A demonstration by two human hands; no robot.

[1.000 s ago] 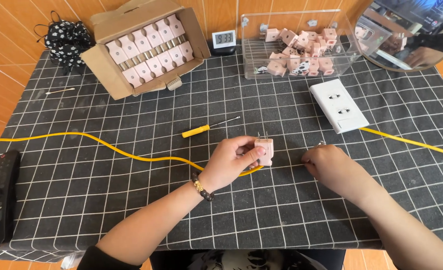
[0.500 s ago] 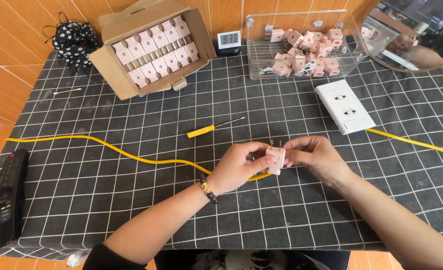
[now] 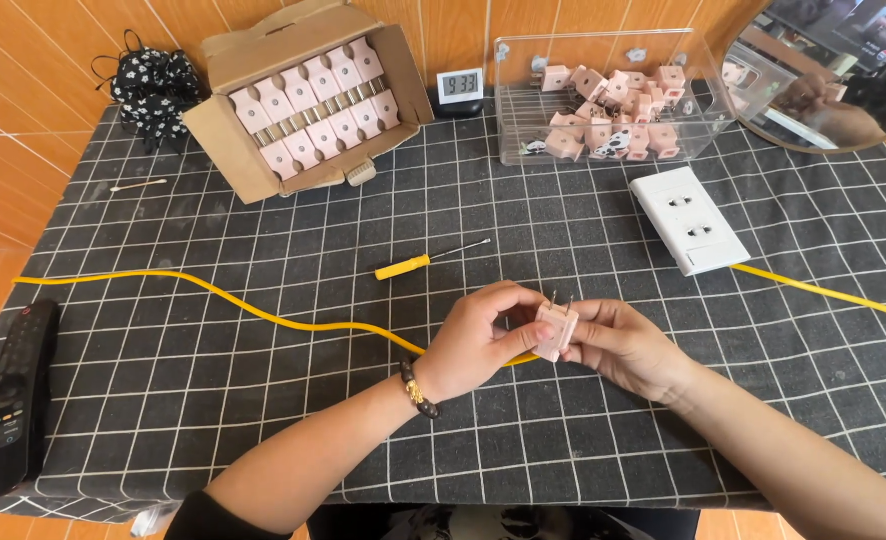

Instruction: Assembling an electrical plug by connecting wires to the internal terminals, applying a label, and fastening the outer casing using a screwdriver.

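Black cloth with a white grid covers the table (image 3: 213,420), and across it, largest first, stand an open cardboard box (image 3: 308,95) of pink plugs at the far left corner, a clear plastic bin (image 3: 613,100) of loose pink plugs along the far edge, a white wall socket (image 3: 690,218) towards the right edge, and a black remote (image 3: 18,395) at the near left corner. A yellow cable (image 3: 263,312) runs in from the left edge to the hands, and a yellow screwdriver (image 3: 425,262) lies just beyond them. The pink plug (image 3: 555,328) sits near the middle of the near edge, pinched between both hands, its metal prongs pointing up and away, its long axis tilted a little to the right. The left hand (image 3: 478,340) grips it from the left with thumb and fingers closed; the right hand (image 3: 628,348) closes on it from the right. Both touch it, neither nearer, forearms angling in from the near edge.
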